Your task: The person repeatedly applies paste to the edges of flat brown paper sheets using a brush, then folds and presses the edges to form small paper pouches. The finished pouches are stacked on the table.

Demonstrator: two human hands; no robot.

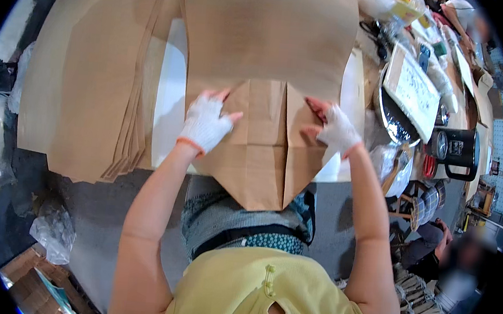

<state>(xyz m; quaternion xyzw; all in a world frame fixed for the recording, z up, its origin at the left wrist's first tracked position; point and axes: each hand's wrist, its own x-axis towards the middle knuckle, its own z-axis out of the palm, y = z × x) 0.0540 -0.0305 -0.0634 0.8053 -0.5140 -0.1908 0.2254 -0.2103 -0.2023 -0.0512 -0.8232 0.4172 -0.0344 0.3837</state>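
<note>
A large brown paper bag (270,28) lies in front of me on the table. Its near end is spread into a diamond-like shape with creased flaps (263,158), and the tip hangs over the table's near edge. My left hand (210,121), in a white fingerless glove with an orange cuff, rests on the left side of the folded end, thumb apart from the fingers. On the right side, my right hand (336,128) wears a matching glove. Its fingers and thumb are stretched out against the paper. Neither hand closes round anything.
Flat brown paper sheets (101,80) lie fanned in a stack at left. White board (172,92) shows beneath the bag. At right are a round metal tray (393,118) with a white panel (411,90), a black mug (460,151) and plastic wrap. Other people sit further right.
</note>
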